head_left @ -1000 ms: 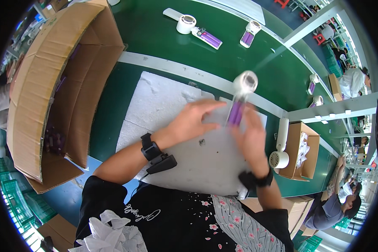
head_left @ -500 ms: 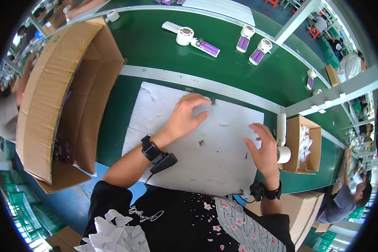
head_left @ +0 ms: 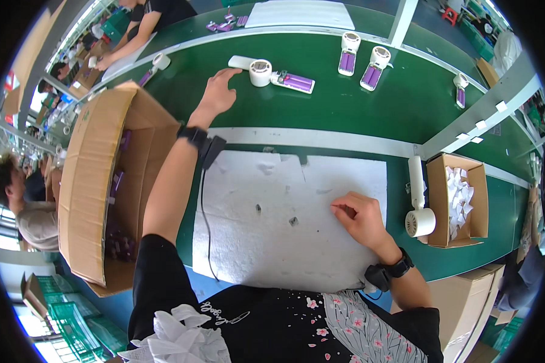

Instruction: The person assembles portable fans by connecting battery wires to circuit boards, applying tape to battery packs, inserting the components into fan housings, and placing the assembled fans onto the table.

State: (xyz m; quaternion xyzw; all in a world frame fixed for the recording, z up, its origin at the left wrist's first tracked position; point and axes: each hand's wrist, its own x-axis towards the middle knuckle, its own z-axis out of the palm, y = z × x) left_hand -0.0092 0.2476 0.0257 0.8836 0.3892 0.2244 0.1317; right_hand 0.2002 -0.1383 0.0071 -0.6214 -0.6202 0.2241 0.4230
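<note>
My left hand (head_left: 218, 95) reaches over the green table with fingers apart and holds nothing. Its fingertips are at the white handle cover (head_left: 241, 62) beside a white handheld fan (head_left: 260, 73); whether they touch it I cannot tell. The fan's opened handle (head_left: 293, 81) shows purple cells inside. Over the white foam sheet (head_left: 254, 242), my right hand (head_left: 363, 221) is closed, thumb and fingers curled together, with nothing visible in them. To the right of the sheet lies another white fan (head_left: 419, 222), its handle pointing away from me.
A large open carton (head_left: 97, 187) with purple parts stands at left; a small box (head_left: 469, 175) of white paper pieces is at right. Several more fans with purple cells lie on the far green surface (head_left: 321, 121), behind a pale rail (head_left: 309, 139). A co-worker (head_left: 151, 24) works at far left.
My left hand has moved from above the foam sheet to the far left, near the fan cover. My right hand has closed from spread fingers. The view has shifted.
</note>
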